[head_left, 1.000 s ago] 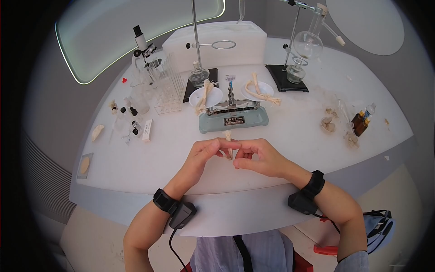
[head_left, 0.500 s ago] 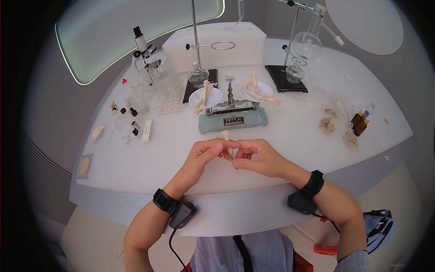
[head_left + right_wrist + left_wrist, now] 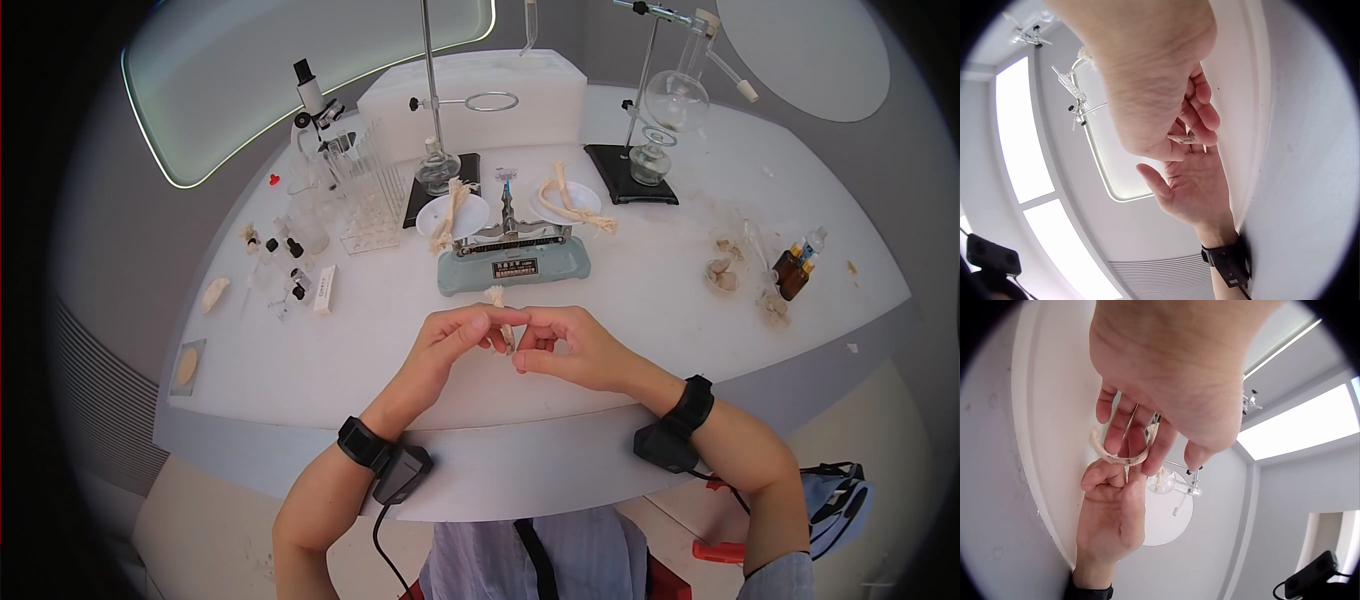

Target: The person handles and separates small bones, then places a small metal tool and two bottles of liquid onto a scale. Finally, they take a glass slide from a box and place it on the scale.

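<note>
A short, off-white piece of cotton rope (image 3: pixel 1113 459) runs between both hands, curving in the left wrist view. Its frayed end (image 3: pixel 496 296) sticks out beyond the left index finger; fingers hide its middle. My left hand (image 3: pixel 452 338) holds it among the fingers, with its thumb apart from it. My right hand (image 3: pixel 575 350) has curled fingers at the rope, and its index fingertip meets the left one. In the right wrist view a brownish bit of the rope (image 3: pixel 1184 139) shows among the fingers. Ahead stands a balance scale (image 3: pixel 515 262) with thicker rope pieces (image 3: pixel 577 205) on its pans.
Left on the table are a microscope (image 3: pixel 313 100), a test tube rack (image 3: pixel 372 195), small bottles and a white box (image 3: pixel 325 288). Behind are two stands over spirit lamps (image 3: pixel 438 168) and a round flask (image 3: pixel 680 98). Brown bottles (image 3: pixel 795 270) stand at right.
The rope's frayed end has tipped slightly to the left between the hands. Both hands keep nearly the same place and pose.
</note>
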`<state>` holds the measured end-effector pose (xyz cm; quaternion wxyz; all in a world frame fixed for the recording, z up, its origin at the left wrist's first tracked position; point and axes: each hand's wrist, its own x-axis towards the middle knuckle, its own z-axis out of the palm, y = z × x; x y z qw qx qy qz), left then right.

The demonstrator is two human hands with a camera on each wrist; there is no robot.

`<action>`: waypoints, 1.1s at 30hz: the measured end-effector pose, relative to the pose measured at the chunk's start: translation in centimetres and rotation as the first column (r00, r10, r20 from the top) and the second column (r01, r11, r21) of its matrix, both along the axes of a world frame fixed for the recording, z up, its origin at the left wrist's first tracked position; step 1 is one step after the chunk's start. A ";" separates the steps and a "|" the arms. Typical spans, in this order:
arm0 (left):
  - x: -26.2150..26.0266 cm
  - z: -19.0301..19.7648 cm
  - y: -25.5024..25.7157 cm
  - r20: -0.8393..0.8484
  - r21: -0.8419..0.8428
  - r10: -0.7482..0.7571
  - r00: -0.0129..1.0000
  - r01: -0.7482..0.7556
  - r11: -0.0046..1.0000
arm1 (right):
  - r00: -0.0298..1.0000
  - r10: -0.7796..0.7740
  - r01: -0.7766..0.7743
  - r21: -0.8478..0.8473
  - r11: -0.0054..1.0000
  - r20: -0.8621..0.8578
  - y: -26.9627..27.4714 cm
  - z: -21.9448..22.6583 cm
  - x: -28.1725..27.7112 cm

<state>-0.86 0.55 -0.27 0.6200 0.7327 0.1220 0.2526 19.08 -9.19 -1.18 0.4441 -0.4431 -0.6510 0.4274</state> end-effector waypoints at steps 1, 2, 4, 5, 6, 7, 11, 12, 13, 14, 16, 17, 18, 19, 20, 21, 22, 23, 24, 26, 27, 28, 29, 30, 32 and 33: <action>0.0 0.0 0.0 0.008 -0.001 -0.001 1.000 0.001 1.000 | 1.000 -0.002 0.002 0.000 1.000 -0.003 0.0 0.0 0.0; 0.0 0.0 0.0 0.008 -0.001 -0.001 1.000 0.001 1.000 | 1.000 -0.002 0.002 0.000 1.000 -0.003 0.0 0.0 0.0; 0.0 0.0 0.0 0.007 0.004 0.000 1.000 0.000 1.000 | 1.000 -0.004 0.004 0.006 1.000 -0.003 0.1 -0.1 0.0; 0.0 0.0 0.0 0.007 0.004 -0.001 1.000 0.001 1.000 | 1.000 -0.004 0.004 0.005 1.000 -0.003 0.1 -0.2 0.0; 0.0 0.0 0.0 -0.006 -0.005 -0.003 1.000 0.003 1.000 | 1.000 -0.006 0.006 0.005 1.000 -0.001 0.1 -0.2 0.0; 0.0 0.1 0.0 -0.019 -0.013 -0.004 1.000 0.004 1.000 | 1.000 -0.007 0.007 0.006 1.000 0.001 0.2 -0.3 0.0; 0.0 0.3 -0.2 -0.026 -0.018 0.002 1.000 -0.003 1.000 | 1.000 -0.009 0.009 -0.018 1.000 -0.010 0.1 -0.2 0.0; 0.0 0.3 -0.2 -0.029 -0.017 0.003 1.000 -0.004 1.000 | 1.000 -0.007 0.007 -0.014 1.000 -0.004 0.2 -0.3 0.0; 0.0 0.3 -0.2 -0.033 -0.016 0.004 0.999 -0.005 1.000 | 1.000 -0.004 0.004 -0.010 1.000 0.001 0.2 -0.4 0.1; 0.0 0.3 -0.2 -0.033 -0.016 0.004 0.999 -0.005 1.000 | 1.000 -0.005 0.005 -0.010 1.000 0.001 0.2 -0.4 0.0; 0.1 0.3 -0.2 -0.031 -0.010 0.002 1.000 -0.002 1.000 | 1.000 -0.008 0.008 -0.007 1.000 0.003 0.2 -0.3 0.0; 0.1 0.4 -0.2 -0.031 -0.010 0.002 1.000 -0.002 1.000 | 1.000 -0.008 0.009 -0.007 1.000 0.003 0.2 -0.3 0.0; 0.0 0.4 -0.2 -0.032 -0.010 0.004 0.999 -0.004 1.000 | 1.000 -0.009 0.009 -0.004 1.000 0.002 0.2 -0.4 0.0; 0.0 0.4 -0.3 -0.034 -0.010 0.006 0.999 -0.007 1.000 | 1.000 -0.009 0.009 -0.001 1.000 0.001 0.2 -0.4 0.0; 0.1 0.4 -0.3 -0.034 -0.010 0.006 0.999 -0.007 1.000 | 1.000 -0.009 0.009 -0.001 1.000 0.000 0.2 -0.4 0.0; 0.1 0.4 -0.3 -0.032 -0.016 0.006 0.999 -0.007 1.000 | 1.000 -0.012 0.012 0.000 1.000 0.006 0.2 -0.4 0.0; 0.1 0.4 -0.4 -0.030 -0.023 0.007 1.000 -0.007 1.000 | 1.000 -0.015 0.015 0.001 1.000 0.011 0.2 -0.3 -0.1; 0.1 0.4 -0.4 -0.030 -0.023 0.007 1.000 -0.008 1.000 | 1.000 -0.015 0.015 0.001 1.000 0.011 0.2 -0.3 -0.1; 0.0 0.4 -0.4 -0.028 -0.025 0.006 1.000 -0.006 1.000 | 1.000 -0.016 0.016 0.001 1.000 0.017 0.2 -0.3 -0.1; 0.1 0.4 -0.4 -0.027 -0.028 0.004 1.000 -0.004 1.000 | 1.000 -0.017 0.017 0.001 1.000 0.023 0.2 -0.3 0.0; 0.1 0.5 -0.4 -0.024 -0.033 0.003 1.000 -0.004 0.999 | 1.000 -0.016 0.016 0.008 1.000 0.024 0.2 -0.4 0.0; 0.1 0.5 -0.4 -0.022 -0.038 0.002 1.000 -0.003 0.999 | 1.000 -0.015 0.014 0.016 1.000 0.024 0.1 -0.4 0.0; 0.1 0.5 -0.4 -0.023 -0.039 0.002 1.000 -0.003 0.999 | 1.000 -0.015 0.015 0.015 1.000 0.024 0.1 -0.3 -0.1; 0.1 0.5 -0.4 -0.025 -0.039 -0.005 1.000 0.004 0.999 | 1.000 -0.017 0.017 0.013 1.000 0.025 0.1 -0.3 -0.1; 0.1 0.6 -0.4 -0.028 -0.040 -0.013 1.000 0.012 0.999 | 0.999 -0.019 0.019 0.011 1.000 0.027 0.1 -0.2 -0.1; 0.1 0.6 -0.5 -0.026 -0.037 -0.012 1.000 0.011 0.999 | 0.999 -0.017 0.017 0.009 1.000 0.033 0.1 -0.3 -0.1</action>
